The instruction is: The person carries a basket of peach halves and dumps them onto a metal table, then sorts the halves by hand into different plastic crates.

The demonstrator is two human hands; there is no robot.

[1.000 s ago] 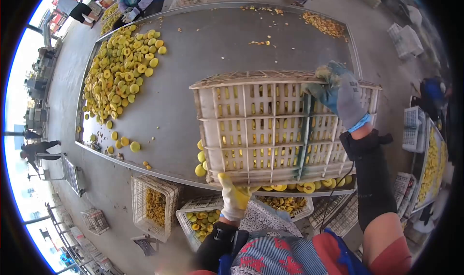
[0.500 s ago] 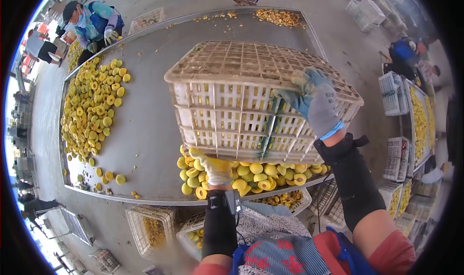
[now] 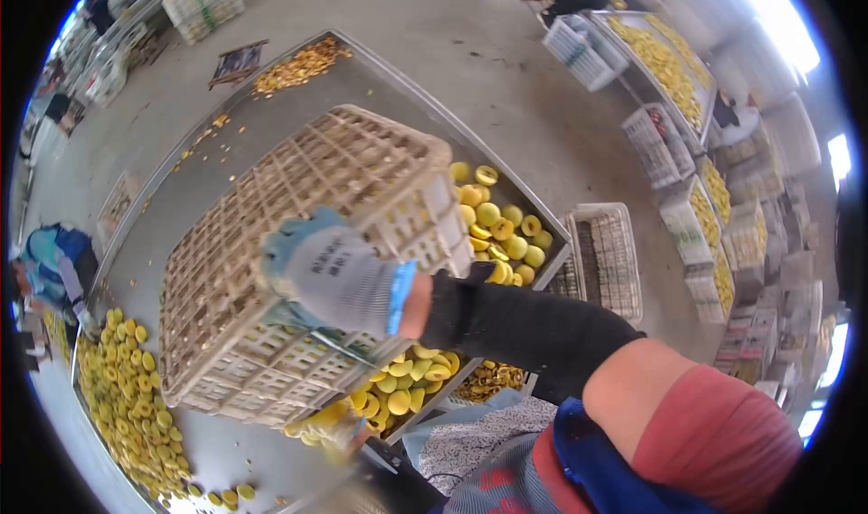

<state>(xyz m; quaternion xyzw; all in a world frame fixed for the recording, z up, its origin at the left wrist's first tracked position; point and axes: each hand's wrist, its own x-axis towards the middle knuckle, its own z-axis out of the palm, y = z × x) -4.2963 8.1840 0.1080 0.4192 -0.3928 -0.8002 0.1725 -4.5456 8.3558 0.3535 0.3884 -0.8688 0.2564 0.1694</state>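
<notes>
A large whitish plastic crate is tipped over on the metal table, its slatted, brown-stained base facing up. My right hand, in a grey and light-blue glove, grips the crate's near upper edge. My left hand, in a pale yellow glove, is at the crate's lower edge and smeared by motion, so its fingers are not distinct. Yellow-green halved stone fruit lies beside and in front of the crate, and more shows through its side slots.
A fruit pile covers the table's left end, where a co-worker leans in. Small orange pieces sit at the far corner. An upright crate stands on the floor at right, with filled crates beyond.
My view has turned to the right, so the table now runs diagonally. The crate appears farther left, and my right arm now reaches across it. My left hand has blurred.
</notes>
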